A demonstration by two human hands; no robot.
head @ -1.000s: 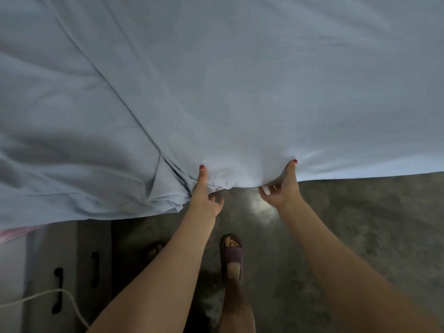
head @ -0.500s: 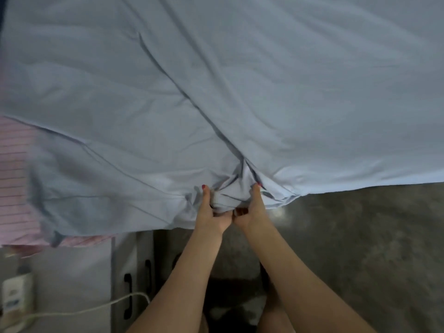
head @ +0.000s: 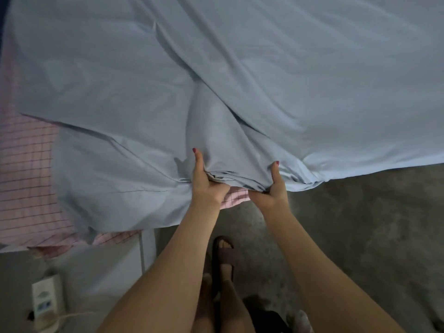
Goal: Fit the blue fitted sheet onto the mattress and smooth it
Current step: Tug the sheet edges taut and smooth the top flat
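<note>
The light blue fitted sheet (head: pixel 276 75) lies spread over the mattress, with long diagonal folds running toward its near edge. The mattress's pink checked cover (head: pixel 26 169) shows bare at the left and in a small patch between my hands. My left hand (head: pixel 204 181) grips a bunched fold of the sheet's near edge, thumb on top. My right hand (head: pixel 274 186) grips the same bunched edge a little to the right, thumb up along the cloth. The fingers of both hands are hidden under the fabric.
A grey cabinet (head: pixel 103 267) stands below the bed at the left, with a white power strip (head: pixel 46 301) and cord on it. Concrete floor (head: pixel 360 236) lies to the right. My feet, one in a purple slipper (head: pixel 225 255), stand close to the bed's edge.
My hands came together on the edge, then moved apart again with the gathered cloth in them. The view shifted, so more pink mattress cover shows at the left.
</note>
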